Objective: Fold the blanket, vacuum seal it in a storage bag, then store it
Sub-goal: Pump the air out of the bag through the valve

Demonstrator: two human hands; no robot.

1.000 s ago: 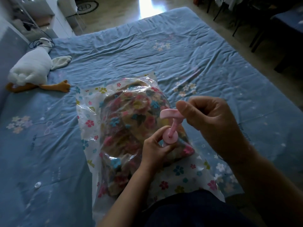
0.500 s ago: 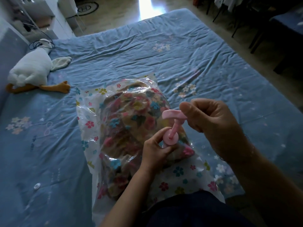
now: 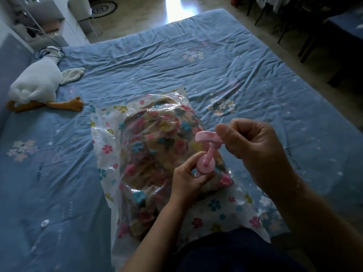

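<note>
Both hands work a small pink hand pump set on a storage bag. Fingers of the left hand curl around the pump's round barrel and hold it down against the bag. Above it, the right hand closes around one end of the pump's T-shaped handle, which is raised on its thin rod.

Around the bag, the blue bed sheet lies wrinkled, with wide bare stretches beyond the bag and on both sides. The bed's far edge meets a shiny floor.

Inside the clear, flower-printed bag sits a folded floral blanket, bulging under crinkled plastic. Flat plastic margins spread past the blanket's edges.

Well left of the bag, a white stuffed goose lies on the sheet.
</note>
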